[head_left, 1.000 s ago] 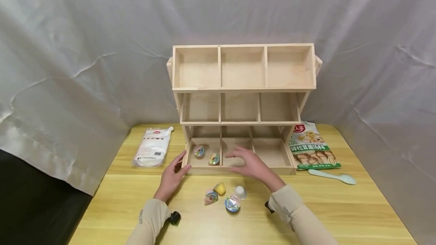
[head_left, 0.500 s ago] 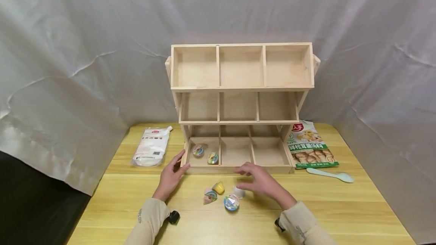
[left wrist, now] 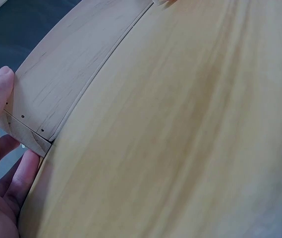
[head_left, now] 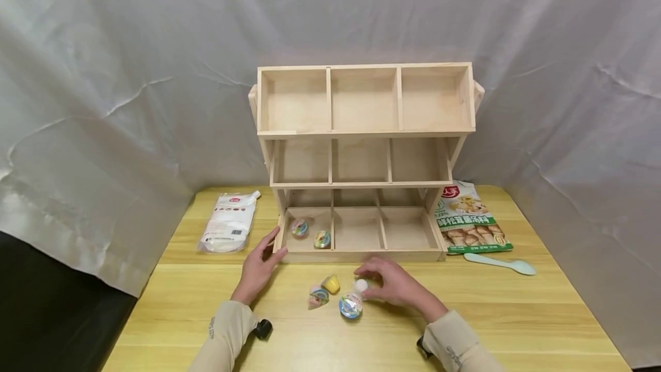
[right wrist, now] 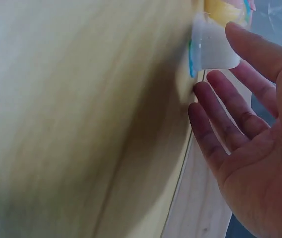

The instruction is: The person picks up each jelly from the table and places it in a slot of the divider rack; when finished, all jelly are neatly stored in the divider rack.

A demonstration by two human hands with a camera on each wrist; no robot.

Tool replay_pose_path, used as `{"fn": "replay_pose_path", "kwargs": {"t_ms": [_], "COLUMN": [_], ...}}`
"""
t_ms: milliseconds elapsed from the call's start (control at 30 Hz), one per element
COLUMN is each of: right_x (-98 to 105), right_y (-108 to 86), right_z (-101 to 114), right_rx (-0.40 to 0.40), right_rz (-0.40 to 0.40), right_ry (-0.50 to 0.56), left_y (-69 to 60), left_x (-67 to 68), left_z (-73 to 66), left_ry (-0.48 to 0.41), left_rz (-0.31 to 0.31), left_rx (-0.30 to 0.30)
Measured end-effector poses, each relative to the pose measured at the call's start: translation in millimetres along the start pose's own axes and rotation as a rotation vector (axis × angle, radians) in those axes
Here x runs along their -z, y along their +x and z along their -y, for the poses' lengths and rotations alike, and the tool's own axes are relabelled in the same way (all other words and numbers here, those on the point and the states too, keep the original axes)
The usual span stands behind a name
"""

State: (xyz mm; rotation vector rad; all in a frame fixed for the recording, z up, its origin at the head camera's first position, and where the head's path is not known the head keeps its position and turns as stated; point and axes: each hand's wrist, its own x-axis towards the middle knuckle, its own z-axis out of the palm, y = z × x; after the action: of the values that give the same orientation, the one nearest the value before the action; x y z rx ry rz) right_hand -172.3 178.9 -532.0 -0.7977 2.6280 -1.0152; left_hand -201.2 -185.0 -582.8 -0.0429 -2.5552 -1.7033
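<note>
My left hand rests against the front left corner of a three-tier wooden rack. In the left wrist view its thumb lies at the front board and its other fingers at the side. Just in front of the rack, my right hand reaches around a white jelly cup, bottom up on the table, with its thumb and fingers spread. Next to that cup are a foil-topped jelly cup, a yellow one and a pink one. Two jelly cups lie in the rack's bottom left compartment.
A white spouted pouch lies left of the rack. To the right are a green and white snack bag and a pale blue spoon. Grey cloth hangs behind and on both sides of the table.
My right hand has come back from over the rack's bottom middle compartment and down to the white jelly cup. The left hand stays at the corner.
</note>
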Motion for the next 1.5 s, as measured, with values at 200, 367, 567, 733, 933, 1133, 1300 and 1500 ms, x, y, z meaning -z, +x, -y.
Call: {"fn": "replay_pose_path", "kwargs": {"t_ms": [200, 367, 567, 733, 933, 1133, 1300, 1500], "right_x": [-4.9, -6.8, -7.6, -7.6, -8.1, -4.6, 2.8, 9.8], "right_y": [0.0, 0.8, 0.8, 0.9, 1.1, -0.1, 2.7, 6.6], "right_z": [-3.1, -4.7, -3.7, -3.3, -3.8, -3.1, 1.6, 6.0], "right_rx": [0.005, 0.035, 0.042, 0.061, 0.047, -0.005, -0.037, -0.053], "right_rz": [0.004, 0.003, -0.011, -0.023, -0.037, -0.058, -0.095, -0.169], "right_ry": [0.005, -0.008, -0.045, -0.04, -0.034, -0.017, 0.054, 0.105], "left_y": [-1.7, -2.0, -1.1, -0.9, -1.3, -2.6, -2.5, -2.4], "left_x": [0.6, 0.9, 1.2, 1.8, 0.7, -1.6, -1.5, -0.1], "left_z": [0.0, -0.1, -0.7, -0.7, 0.4, -1.8, -4.2, -4.9], "left_ry": [0.004, 0.006, 0.004, -0.001, -0.002, -0.014, -0.006, -0.004], "left_rz": [0.004, 0.005, 0.001, 0.0, -0.007, -0.002, -0.009, -0.006], "left_rx": [0.0, -0.003, 0.002, 0.003, 0.013, 0.016, 0.02, 0.015]}}
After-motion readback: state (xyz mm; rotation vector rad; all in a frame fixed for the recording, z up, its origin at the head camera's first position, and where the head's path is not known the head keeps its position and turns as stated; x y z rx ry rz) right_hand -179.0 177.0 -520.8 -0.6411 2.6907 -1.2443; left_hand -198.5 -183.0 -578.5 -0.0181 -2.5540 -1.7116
